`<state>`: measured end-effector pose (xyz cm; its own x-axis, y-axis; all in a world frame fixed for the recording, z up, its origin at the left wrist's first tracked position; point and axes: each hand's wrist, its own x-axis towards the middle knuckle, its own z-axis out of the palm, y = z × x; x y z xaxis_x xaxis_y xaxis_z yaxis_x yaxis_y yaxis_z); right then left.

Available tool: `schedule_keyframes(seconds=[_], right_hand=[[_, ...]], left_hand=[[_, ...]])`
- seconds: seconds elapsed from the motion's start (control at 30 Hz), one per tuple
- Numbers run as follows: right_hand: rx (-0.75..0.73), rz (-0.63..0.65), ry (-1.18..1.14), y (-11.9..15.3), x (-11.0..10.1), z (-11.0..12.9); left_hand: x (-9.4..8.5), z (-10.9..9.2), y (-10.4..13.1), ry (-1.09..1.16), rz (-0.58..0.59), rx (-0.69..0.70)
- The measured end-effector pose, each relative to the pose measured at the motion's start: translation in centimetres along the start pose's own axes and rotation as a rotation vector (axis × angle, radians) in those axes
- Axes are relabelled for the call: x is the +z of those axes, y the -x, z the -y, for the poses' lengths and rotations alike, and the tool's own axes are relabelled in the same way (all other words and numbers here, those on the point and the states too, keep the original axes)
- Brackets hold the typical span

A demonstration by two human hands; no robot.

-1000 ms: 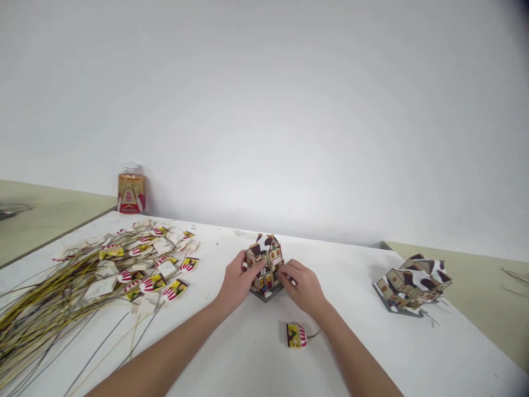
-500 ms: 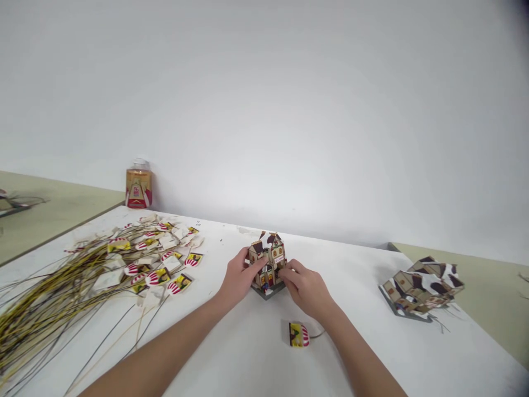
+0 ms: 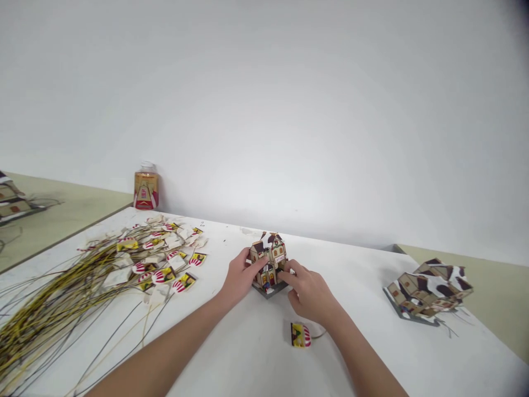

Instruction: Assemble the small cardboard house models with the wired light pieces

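Note:
A small model house [image 3: 268,264] with a snowy brown roof and grey base stands on the white table, in the middle of the view. My left hand [image 3: 243,275] grips its left side, the thumb across the front wall. At the right side, my right hand [image 3: 308,289] touches the front near the lower wall with its index finger, the thumb apart below; nothing shows between these fingers. Nearer the front, a yellow piece with red and white stripes [image 3: 300,335] lies on the table, its thin wire running under my right wrist.
Many striped pieces [image 3: 163,274] on long wires [image 3: 53,303] cover the table's left side. A bottle [image 3: 146,187] stands at the back left. More model houses [image 3: 432,292] are at the right; another [image 3: 12,198] sits at the far left.
My right thumb has moved down and away from the index finger. The view has shifted slightly, bringing more of the far-left house into sight. My left hand keeps its hold.

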<state>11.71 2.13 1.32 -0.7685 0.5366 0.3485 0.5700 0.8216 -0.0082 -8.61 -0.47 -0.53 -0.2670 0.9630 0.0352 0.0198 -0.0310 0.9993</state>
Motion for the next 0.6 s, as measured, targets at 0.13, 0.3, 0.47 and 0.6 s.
schedule_keyframes(seconds=[0.13,0.3,0.47,0.6], right_hand=[[-0.015,-0.03,0.015,-0.1,0.4,0.1],[-0.006,-0.124,0.111,-0.6,2.1,-0.2],[-0.016,-0.176,0.136,-1.0,3.1,-0.9],[-0.056,-0.179,0.063,-1.0,2.9,-1.4]], left_hand=[[0.0,-0.1,-0.1,-0.006,0.001,-0.003],[0.1,-0.1,-0.1,-0.029,0.001,0.002],[0.3,0.1,-0.2,-0.033,0.004,-0.018],[0.3,0.1,-0.2,-0.008,0.016,-0.043]])
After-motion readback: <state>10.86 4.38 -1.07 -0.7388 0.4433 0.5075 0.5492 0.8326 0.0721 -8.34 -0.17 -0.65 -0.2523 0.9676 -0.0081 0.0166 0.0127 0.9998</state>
